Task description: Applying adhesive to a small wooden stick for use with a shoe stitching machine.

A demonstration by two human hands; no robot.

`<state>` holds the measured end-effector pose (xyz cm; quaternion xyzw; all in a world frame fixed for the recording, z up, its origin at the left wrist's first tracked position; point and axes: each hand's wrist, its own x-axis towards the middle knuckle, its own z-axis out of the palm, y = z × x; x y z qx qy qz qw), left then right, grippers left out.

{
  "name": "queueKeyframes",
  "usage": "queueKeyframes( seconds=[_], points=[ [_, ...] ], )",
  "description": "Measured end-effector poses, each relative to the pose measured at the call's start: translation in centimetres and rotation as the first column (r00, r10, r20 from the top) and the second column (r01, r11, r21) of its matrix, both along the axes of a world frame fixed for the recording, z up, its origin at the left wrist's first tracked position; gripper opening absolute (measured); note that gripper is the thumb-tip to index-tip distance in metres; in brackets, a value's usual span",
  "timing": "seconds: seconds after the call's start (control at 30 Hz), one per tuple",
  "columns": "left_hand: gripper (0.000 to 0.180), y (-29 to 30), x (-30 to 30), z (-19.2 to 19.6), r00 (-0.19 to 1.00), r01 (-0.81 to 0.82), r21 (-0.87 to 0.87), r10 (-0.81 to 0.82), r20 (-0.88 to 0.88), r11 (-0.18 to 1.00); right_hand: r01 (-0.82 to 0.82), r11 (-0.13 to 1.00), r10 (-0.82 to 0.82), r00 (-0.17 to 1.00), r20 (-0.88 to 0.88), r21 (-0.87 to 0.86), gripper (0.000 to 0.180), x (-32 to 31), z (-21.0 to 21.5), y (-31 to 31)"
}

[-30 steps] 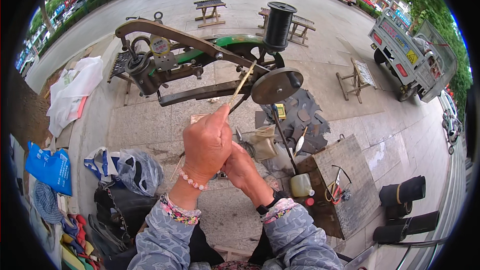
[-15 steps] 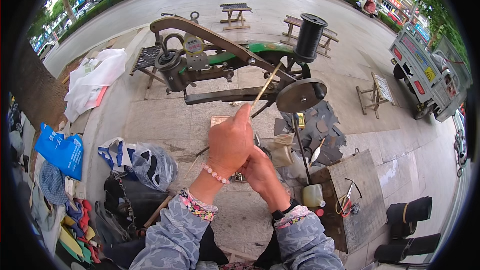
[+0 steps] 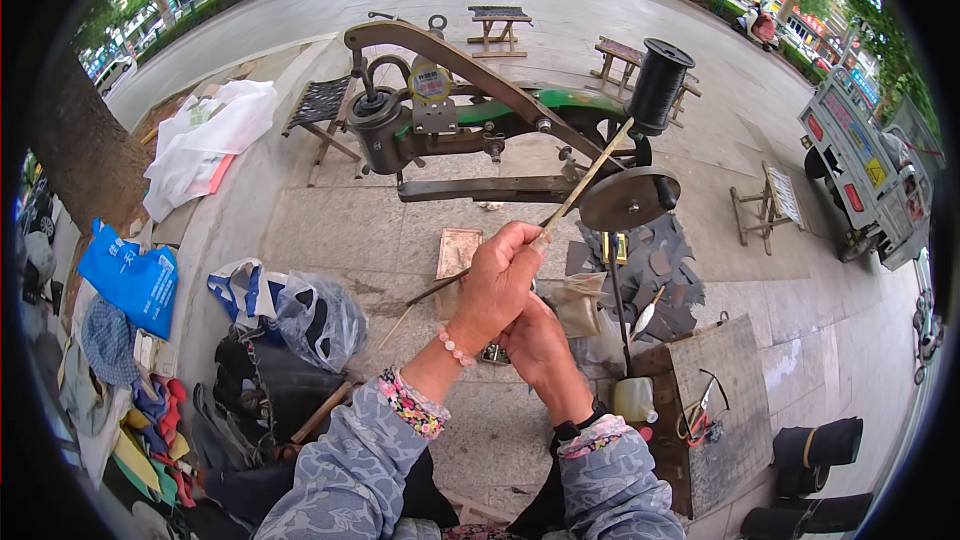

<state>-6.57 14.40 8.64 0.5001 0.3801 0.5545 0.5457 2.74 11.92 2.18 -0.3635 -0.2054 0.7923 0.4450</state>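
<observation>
Stick (image 3: 588,183) pinched by the left hand (image 3: 497,280), extending beyond its fingers toward the spool (image 3: 661,90). Right hand (image 3: 540,342) curls just below; its hold cannot be told. Gripping judged done; stick not yet released.

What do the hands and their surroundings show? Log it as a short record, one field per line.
Left hand: closed on a thin stick that slants up to the right
Right hand: against the left hand; whether it grips anything, cannot tell
Ahead: metal machine, black spool near its right end
Right side: wooden box with orange-handled scissors on top; yellowish bottle beside it
Left side: blue bag, clear plastic bag
Ground: dark scraps
</observation>
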Motion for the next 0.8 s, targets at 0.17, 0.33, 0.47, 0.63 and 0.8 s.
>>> queueKeyframes(
  seconds=[0.17,0.33,0.47,0.63,0.8],
  points=[
    [0.013,-1.4,0.8,0.0,0.985,-0.013,-0.088,0.028,0.17,0.996,-0.001,0.998,0.005,0.999,-0.051,0.071,0.033,0.0,-2.0,0.2],
    [0.011,-1.6,0.6,-0.6,0.972,-0.059,-0.063,0.071,0.222,0.996,0.009,0.999,-0.005,0.996,-0.087,0.038,0.031,-0.6,-0.9,0.2],
    [0.013,-1.5,-0.3,-0.9,0.971,-0.154,-0.032,0.157,0.18,0.988,-0.014,1.0,0.015,1.0,-0.015,0.026,0.017,-0.6,-0.4,0.0],
    [0.014,-2.1,-1.8,-1.1,0.962,-0.164,-0.038,0.169,0.213,0.986,-0.015,1.0,0.014,1.0,0.026,0.021,0.023,-0.7,-0.1,-0.2],
    [0.011,-2.1,-3.4,-1.7,0.941,-0.253,-0.036,0.255,0.223,0.967,-0.047,0.999,0.047,0.999,0.004,0.027,0.032,-0.5,-0.8,-0.2]
  ],
)
